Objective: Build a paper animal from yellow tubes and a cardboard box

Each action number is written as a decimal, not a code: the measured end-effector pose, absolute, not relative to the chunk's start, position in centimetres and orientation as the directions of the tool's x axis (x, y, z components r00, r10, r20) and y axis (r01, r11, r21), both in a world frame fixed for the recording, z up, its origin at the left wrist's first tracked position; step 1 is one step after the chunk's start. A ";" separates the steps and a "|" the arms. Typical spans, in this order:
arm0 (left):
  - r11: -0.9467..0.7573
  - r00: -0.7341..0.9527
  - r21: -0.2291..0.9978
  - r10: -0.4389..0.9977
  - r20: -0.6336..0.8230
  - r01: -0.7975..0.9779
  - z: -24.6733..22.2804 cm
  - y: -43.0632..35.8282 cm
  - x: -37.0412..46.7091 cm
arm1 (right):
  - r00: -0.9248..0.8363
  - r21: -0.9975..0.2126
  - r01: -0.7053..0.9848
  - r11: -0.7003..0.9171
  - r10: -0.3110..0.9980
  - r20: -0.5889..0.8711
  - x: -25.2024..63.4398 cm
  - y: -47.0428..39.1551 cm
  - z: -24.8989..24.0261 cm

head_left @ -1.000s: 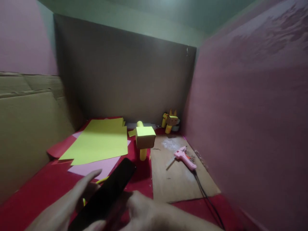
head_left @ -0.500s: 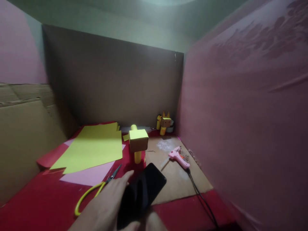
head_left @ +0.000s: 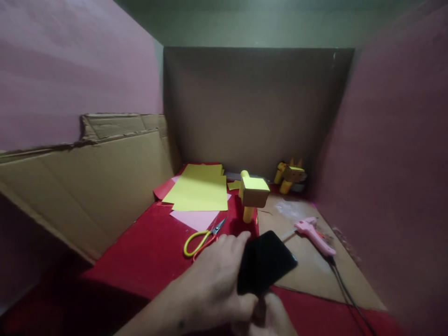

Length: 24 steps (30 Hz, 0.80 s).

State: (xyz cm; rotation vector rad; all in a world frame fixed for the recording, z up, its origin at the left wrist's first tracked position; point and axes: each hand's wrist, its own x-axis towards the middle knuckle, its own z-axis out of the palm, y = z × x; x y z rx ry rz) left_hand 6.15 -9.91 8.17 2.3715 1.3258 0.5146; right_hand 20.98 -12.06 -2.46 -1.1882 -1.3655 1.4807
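My left hand (head_left: 213, 273) is closed around a black smartphone (head_left: 268, 263), its thumb along the lower edge and its fingers at the left side. The phone's dark screen faces me, tilted. At its lower end my right hand (head_left: 275, 317) is curled with fingers against the phone; most of that hand is below the view. Just left of my left hand lies a pair of scissors (head_left: 205, 240) with yellow and orange handles, partly covered by the hand. Beyond the phone stands a small cardboard figure (head_left: 255, 192) with a yellow top and yellow tube legs.
A pink glue gun (head_left: 317, 237) with a black cord lies on a cardboard sheet (head_left: 315, 280) at the right. Yellow paper sheets (head_left: 199, 186) and pink paper (head_left: 196, 220) cover the red table at the back. A second yellow figure (head_left: 290, 175) stands in the far right corner.
The camera view has swung left, so everything appears farther right. Both hands remain at the phone, and the orange scissor handle now shows.
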 end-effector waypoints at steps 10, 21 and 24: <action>0.281 -0.295 0.124 0.949 0.113 0.952 6.1 -5.0 -9.5 | -0.570 -0.954 0.027 0.300 0.788 0.232 22.3 -10.9 -1.6; 0.387 -0.387 0.043 0.922 0.002 0.921 4.0 -1.9 -11.9 | -0.638 -0.812 0.106 0.573 0.666 0.387 20.2 -8.8 -0.6; 0.356 -0.355 0.002 0.934 -0.027 0.935 4.3 -1.6 -12.0 | -0.632 -0.826 0.137 0.547 0.691 0.352 20.0 -8.7 -1.0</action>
